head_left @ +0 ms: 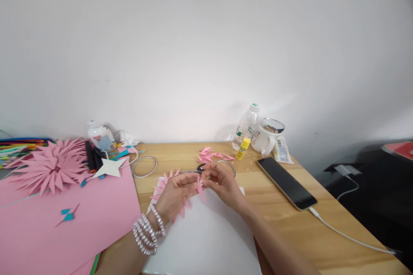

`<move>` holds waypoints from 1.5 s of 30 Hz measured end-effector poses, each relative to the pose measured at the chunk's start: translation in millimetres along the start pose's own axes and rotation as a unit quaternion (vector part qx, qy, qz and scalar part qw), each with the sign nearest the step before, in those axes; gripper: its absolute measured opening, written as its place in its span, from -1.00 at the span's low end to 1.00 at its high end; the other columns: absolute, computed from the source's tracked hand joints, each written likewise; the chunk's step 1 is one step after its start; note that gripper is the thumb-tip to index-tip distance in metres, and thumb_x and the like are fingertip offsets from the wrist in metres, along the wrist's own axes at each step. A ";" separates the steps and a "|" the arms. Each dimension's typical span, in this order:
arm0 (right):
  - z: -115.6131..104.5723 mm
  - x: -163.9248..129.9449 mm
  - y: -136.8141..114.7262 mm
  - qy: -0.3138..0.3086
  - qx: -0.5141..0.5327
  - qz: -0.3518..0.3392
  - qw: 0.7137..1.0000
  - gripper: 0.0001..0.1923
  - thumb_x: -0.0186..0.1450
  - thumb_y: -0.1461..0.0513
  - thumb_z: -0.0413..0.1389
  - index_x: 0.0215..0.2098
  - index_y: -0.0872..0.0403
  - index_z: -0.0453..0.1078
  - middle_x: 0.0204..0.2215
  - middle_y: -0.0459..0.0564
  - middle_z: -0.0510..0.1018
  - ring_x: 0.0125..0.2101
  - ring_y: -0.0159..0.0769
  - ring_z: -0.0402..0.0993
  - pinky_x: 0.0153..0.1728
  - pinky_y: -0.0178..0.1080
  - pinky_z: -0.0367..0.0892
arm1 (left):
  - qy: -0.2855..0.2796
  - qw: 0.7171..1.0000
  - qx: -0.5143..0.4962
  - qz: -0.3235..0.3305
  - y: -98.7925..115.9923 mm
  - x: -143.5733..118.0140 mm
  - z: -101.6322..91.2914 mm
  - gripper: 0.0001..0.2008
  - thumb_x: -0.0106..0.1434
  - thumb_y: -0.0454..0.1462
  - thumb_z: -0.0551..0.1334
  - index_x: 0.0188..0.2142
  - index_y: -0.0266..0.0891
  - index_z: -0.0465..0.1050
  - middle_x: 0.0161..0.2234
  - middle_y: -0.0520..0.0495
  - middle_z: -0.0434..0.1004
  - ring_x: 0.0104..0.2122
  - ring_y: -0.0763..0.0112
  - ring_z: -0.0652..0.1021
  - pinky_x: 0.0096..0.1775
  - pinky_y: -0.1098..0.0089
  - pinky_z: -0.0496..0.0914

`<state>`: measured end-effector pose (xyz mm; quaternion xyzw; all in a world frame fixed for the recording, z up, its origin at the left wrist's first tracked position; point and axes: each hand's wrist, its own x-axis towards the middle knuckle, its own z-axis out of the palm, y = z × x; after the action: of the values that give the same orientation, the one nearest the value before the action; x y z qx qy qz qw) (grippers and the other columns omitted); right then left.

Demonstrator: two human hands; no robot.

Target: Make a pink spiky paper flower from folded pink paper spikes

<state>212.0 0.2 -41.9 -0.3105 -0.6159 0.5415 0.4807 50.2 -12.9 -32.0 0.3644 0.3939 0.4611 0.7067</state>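
Note:
Both hands meet above a white board [206,240] and pinch a small folded pink paper piece [201,190]. My left hand [177,191], with pearl bracelets [146,234] on its wrist, is closed on the piece from the left. From the right, my right hand [222,182] grips its upper end between thumb and fingers. Partly hidden by the left hand, a spiky pink paper ring [158,190] lies on the board. Scissors [200,167] with dark handles rest just behind the fingers. Several loose pink folded pieces [209,154] lie farther back.
At left are a large pink paper flower [53,167], pink sheets [97,219], a white star [111,166] and a white bottle [100,137]. A glue stick [243,149], water bottle [248,126] and mug [265,139] stand back right. A phone [287,184] with its cable lies right.

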 end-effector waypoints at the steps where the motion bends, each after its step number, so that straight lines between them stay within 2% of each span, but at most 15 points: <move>1: 0.1 0.1 -0.2 0.001 -0.002 -0.001 1.000 -0.70 0.14 0.19 0.14 -0.20 0.04 0.17 -0.44 -0.11 0.43 -0.47 -0.41 0.40 -0.34 -0.26 0.35 | 0.000 1.000 0.000 0.002 -0.6 0.4 -0.6 -0.75 -0.11 -0.34 0.38 -0.35 -0.30 0.53 -0.30 -0.16 0.57 -0.29 0.31 0.54 -0.18 0.34 0.39; 8: 2.7 0.7 0.3 0.040 -0.013 -0.019 0.999 -0.69 0.11 0.21 0.17 -0.26 0.04 0.15 -0.46 -0.12 0.47 -0.50 -0.42 0.41 -0.38 -0.27 0.35 | -0.019 1.000 -0.014 0.020 0.8 -0.9 2.2 -0.80 -0.08 -0.34 0.37 -0.38 -0.30 0.52 -0.35 -0.11 0.56 -0.31 0.34 0.53 -0.15 0.32 0.38; 15: 6.8 1.1 3.2 0.099 0.001 -0.008 0.995 -0.64 0.02 0.20 0.24 -0.37 0.04 0.12 -0.51 -0.13 0.53 -0.53 -0.38 0.46 -0.41 -0.26 0.38 | 0.004 0.998 0.034 0.045 1.0 -3.3 6.8 -0.80 -0.07 -0.32 0.36 -0.38 -0.29 0.51 -0.35 -0.09 0.52 -0.32 0.35 0.51 -0.20 0.32 0.39; 21: 7.9 0.9 3.3 0.135 0.004 -0.009 0.991 -0.60 -0.01 0.22 0.27 -0.42 0.03 0.08 -0.55 -0.13 0.53 -0.52 -0.34 0.48 -0.45 -0.26 0.40 | 0.043 0.990 0.102 0.092 -0.9 -1.9 7.6 -0.78 -0.10 -0.29 0.37 -0.39 -0.29 0.52 -0.38 -0.08 0.53 -0.37 0.38 0.50 -0.31 0.41 0.41; 27: 9.8 -0.3 5.2 0.172 -0.015 0.008 0.985 -0.56 -0.05 0.23 0.28 -0.45 0.01 0.04 -0.56 -0.11 0.54 -0.52 -0.29 0.51 -0.47 -0.26 0.41 | 0.066 0.980 0.155 0.109 0.9 -3.0 8.7 -0.76 -0.11 -0.27 0.36 -0.37 -0.27 0.54 -0.43 -0.07 0.55 -0.44 0.38 0.50 -0.36 0.41 0.42; 31: 10.1 0.3 5.1 0.167 -0.001 0.026 0.986 -0.55 -0.05 0.26 0.27 -0.36 0.03 0.07 -0.57 -0.14 0.53 -0.56 -0.33 0.49 -0.48 -0.27 0.41 | 0.072 0.974 0.186 0.110 2.4 -3.6 9.2 -0.77 -0.11 -0.28 0.35 -0.37 -0.25 0.56 -0.37 -0.10 0.57 -0.39 0.33 0.52 -0.34 0.40 0.42; 36: 7.0 1.5 0.1 0.127 0.033 0.044 0.990 -0.43 -0.12 0.28 0.30 -0.21 0.04 0.12 -0.42 -0.11 0.51 -0.47 -0.35 0.49 -0.46 -0.28 0.42 | 0.064 0.974 0.187 0.107 3.1 -3.3 9.4 -0.84 -0.14 -0.30 0.35 -0.46 -0.23 0.57 -0.40 -0.08 0.59 -0.38 0.30 0.53 -0.31 0.36 0.42; 40: 3.6 1.1 -3.2 0.098 -0.001 0.058 0.994 -0.50 -0.07 0.25 0.28 -0.21 0.08 0.19 -0.56 -0.14 0.51 -0.48 -0.30 0.50 -0.41 -0.24 0.42 | 0.040 0.974 0.196 0.108 8.0 -4.8 10.3 -0.86 -0.13 -0.27 0.35 -0.48 -0.22 0.58 -0.42 -0.09 0.59 -0.36 0.26 0.53 -0.30 0.34 0.42; 45: 2.1 0.4 -2.8 0.069 0.017 0.092 0.993 -0.58 -0.02 0.19 0.25 -0.25 0.10 0.22 -0.59 -0.11 0.53 -0.55 -0.30 0.49 -0.45 -0.24 0.40 | -0.005 0.967 0.232 0.111 13.0 -6.9 10.9 -0.85 -0.07 -0.26 0.33 -0.43 -0.21 0.58 -0.33 -0.11 0.59 -0.31 0.24 0.52 -0.26 0.33 0.40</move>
<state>210.4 -0.8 -39.0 -0.3947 -0.5407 0.5708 0.4755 53.3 -17.0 -14.4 0.5618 0.4435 0.4307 0.5497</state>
